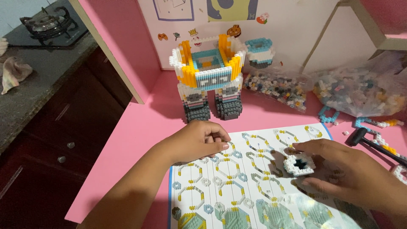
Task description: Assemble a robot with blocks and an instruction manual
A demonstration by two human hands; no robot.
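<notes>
On my far left I see a gas stove (50,23) on the dark counter. On the pink table (140,127) stands a half-built micro-brick figure (210,76). My left hand (197,142) rests on the instruction sheet (237,182), fingers curled; I cannot tell whether it holds anything. My right hand (352,171) grips a small white brick ring (299,164) over the sheet. Bags of loose bricks (360,91) lie behind, a black hammer (373,142) beside them.

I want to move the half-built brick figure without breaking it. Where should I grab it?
Probably low, on the two grey-striped leg blocks of the brick figure, one hand from each side. The legs are solid columns, while the yellow and white top is a thin open-walled ring likely to snap off. The back is near the wall, so come from the front.
</notes>
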